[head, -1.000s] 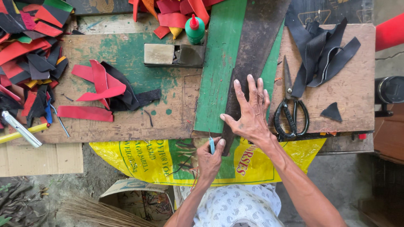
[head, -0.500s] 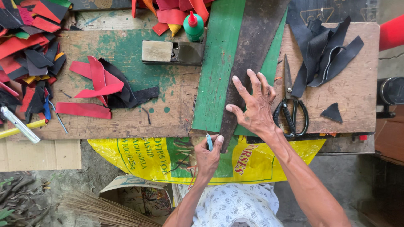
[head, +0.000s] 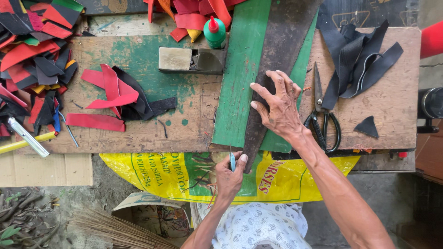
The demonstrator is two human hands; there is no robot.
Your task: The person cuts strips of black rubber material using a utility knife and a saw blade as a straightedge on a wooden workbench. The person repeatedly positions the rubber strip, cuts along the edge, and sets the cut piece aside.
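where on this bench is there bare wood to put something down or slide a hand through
One bare patch lies on the wooden bench between the red strips and the green board. A second lies right of the scissors, below the black strips, around a small black triangle. The scrap pile at far left is crowded, and the right hand covers the dark strip.
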